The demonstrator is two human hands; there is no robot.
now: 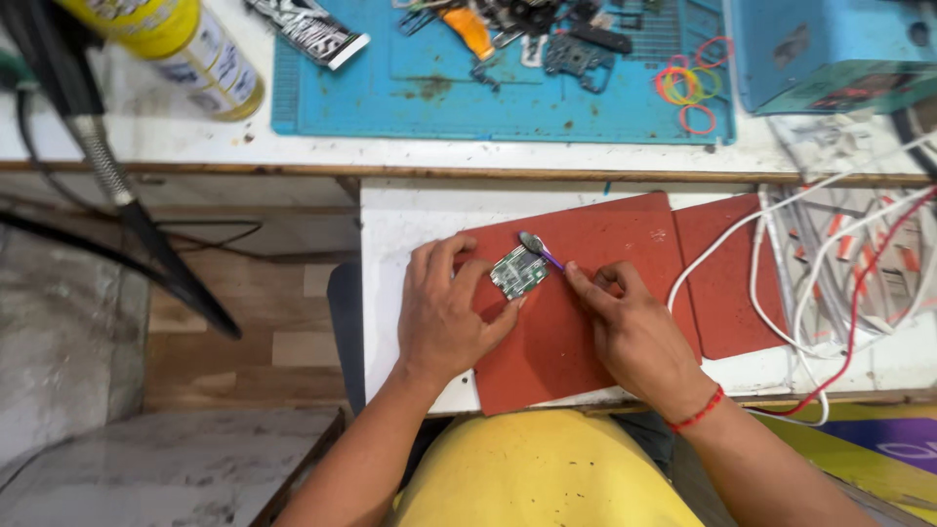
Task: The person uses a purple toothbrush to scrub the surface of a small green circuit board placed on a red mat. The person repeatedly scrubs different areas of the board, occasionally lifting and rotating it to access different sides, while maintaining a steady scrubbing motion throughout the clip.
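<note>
Left hand (444, 312) fingers pinched on small circuit board (517, 271), steadying it flat on red mat (586, 322). Right hand (630, 327) clamped on purple-handled tool (540, 249), tip at board edge.

- White worktop (410, 210), stained and scuffed; a lower white shelf (390, 322) projects from it toward the viewer.
- Wooden edging (244, 168) runs along the worktop front.
- Wood-plank floor (283, 342) below left, worn.
- Grey stone slab (59, 342) at far left; a second marbled slab (166, 459) lower left.
- Blue mat (508, 107) lies on the worktop, spotted with brown marks.
- Blue box (830, 49) stands at upper right.
- Lighting even, bright, with soft shadows.
</note>
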